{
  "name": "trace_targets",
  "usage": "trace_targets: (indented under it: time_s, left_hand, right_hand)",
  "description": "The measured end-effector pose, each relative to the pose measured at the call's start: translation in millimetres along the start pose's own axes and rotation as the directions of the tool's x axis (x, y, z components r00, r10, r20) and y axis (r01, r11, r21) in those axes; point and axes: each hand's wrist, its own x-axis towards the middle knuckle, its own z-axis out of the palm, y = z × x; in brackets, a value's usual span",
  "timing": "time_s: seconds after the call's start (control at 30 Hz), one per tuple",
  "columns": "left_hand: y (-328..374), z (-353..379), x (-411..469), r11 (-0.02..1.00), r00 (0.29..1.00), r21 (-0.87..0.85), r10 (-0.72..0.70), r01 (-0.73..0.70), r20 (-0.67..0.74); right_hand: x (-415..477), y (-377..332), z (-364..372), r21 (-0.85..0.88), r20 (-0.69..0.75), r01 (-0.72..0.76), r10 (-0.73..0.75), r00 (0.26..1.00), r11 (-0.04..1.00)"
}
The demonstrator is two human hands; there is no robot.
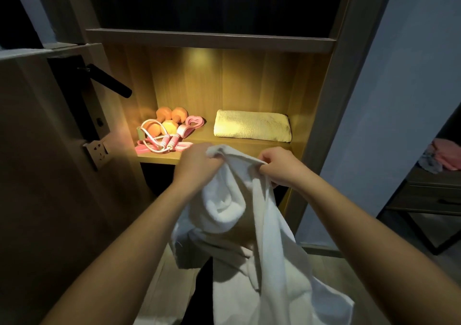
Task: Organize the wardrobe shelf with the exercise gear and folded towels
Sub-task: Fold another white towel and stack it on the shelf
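Dim room, lit shelf [159, 158] just beyond the fingers [267, 158]. Dumbbells [172, 116] and rope [162, 141] lie beyond the left hand [197, 161], a folded yellow towel [252, 126] beyond the right hand [279, 166]. Both hands' curled fingers pinch the white towel [239, 200], which hangs below them.

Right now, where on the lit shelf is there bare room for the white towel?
Bare shelf in front of the yellow towel, and a narrow gap between it and the pink band. The left end is crowded with dumbbells.

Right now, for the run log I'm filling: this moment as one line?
left hand: grips white towel edge | right hand: grips same edge | shelf: exercise gear left, folded yellow towel right
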Motion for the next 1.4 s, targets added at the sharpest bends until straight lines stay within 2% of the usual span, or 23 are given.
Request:
trace_targets:
  time_s: [0.13, 0.17, 0.23, 0.3, 0.37, 0.43, 0.53, 0.63, 0.77, 0.93, 1.0, 1.1, 1.27, 1.4]
  left_hand:
    - [-30.4, -25.6, 4.5, 0.966, 0.941, -0.164, -0.236, 0.200, -0.242]
    - [-39.2, -29.4, 5.7, 0.959, 0.929, -0.168, -0.265, 0.227, -0.259]
    - [-48.3, -33.6, 6.1, 0.958, 0.938, -0.121, -0.281, 0.260, -0.202]
    - [-42.7, -32.9, 1.7, 0.972, 0.970, -0.068, -0.229, 0.224, -0.086]
    - [-26.7, -27.2, -7.1, 0.997, 0.998, -0.043, -0.061, 0.062, 0.033]
    - [-9.5, -15.6, -14.7, 0.994, 0.986, -0.041, 0.108, -0.103, 0.125]
    - [8.4, -2.3, -15.7, 0.975, 0.959, -0.093, 0.218, -0.204, 0.181]
    - [19.5, 2.2, -12.5, 0.983, 0.973, -0.066, 0.178, -0.170, 0.145]
    - [17.5, 3.0, -11.0, 0.995, 0.994, 0.021, 0.101, -0.103, 0.050]
    - [3.0, -17.7, -9.0, 0.984, 0.983, -0.173, -0.001, -0.032, -0.185]
    - [-1.3, -26.8, -10.5, 0.985, 0.958, -0.168, -0.022, -0.028, -0.286]
    - [-8.1, -31.4, -12.8, 0.985, 0.929, -0.172, -0.048, -0.017, -0.367]
    - [-11.6, -31.7, -8.4, 0.994, 0.943, -0.110, -0.043, 0.007, -0.330]
    - [12.1, -23.7, -9.6, 0.989, 0.989, -0.104, 0.090, -0.102, -0.115]
  right_hand:
    - [-3.1, 23.6, -0.2, -0.098, -0.053, -0.084, 0.079, 0.995, 0.992]
    - [-3.7, 28.5, -1.2, -0.112, -0.074, -0.091, 0.083, 0.994, 0.990]
    - [-4.5, 32.1, -3.0, -0.092, -0.095, -0.064, 0.055, 0.994, 0.994]
    - [-5.3, 26.3, -2.3, -0.044, -0.092, 0.009, -0.013, 0.996, 0.999]
    - [-9.2, 12.0, 0.5, -0.025, -0.090, 0.111, -0.113, 0.989, 0.993]
    - [-15.7, -5.0, 1.8, 0.016, -0.085, 0.210, -0.208, 0.974, 0.978]
    - [-23.8, -23.3, -2.4, 0.038, -0.052, 0.320, -0.318, 0.947, 0.947]
    - [-26.5, -23.6, -6.9, 0.014, -0.090, 0.329, -0.326, 0.941, 0.944]
    - [-22.3, -8.0, -5.4, -0.113, -0.210, 0.188, -0.209, 0.955, 0.976]
    - [-19.8, 13.7, 2.4, -0.289, -0.290, 0.010, -0.097, 0.952, 0.957]
    - [-20.6, 20.6, 6.1, -0.319, -0.301, -0.021, -0.080, 0.950, 0.947]
    - [-20.2, 26.1, 10.2, -0.332, -0.300, -0.048, -0.057, 0.952, 0.942]
    - [-14.6, 13.2, -1.1, -0.214, -0.306, 0.014, -0.081, 0.949, 0.977]
    - [-9.7, -16.0, -8.8, -0.204, -0.257, 0.099, -0.151, 0.955, 0.974]
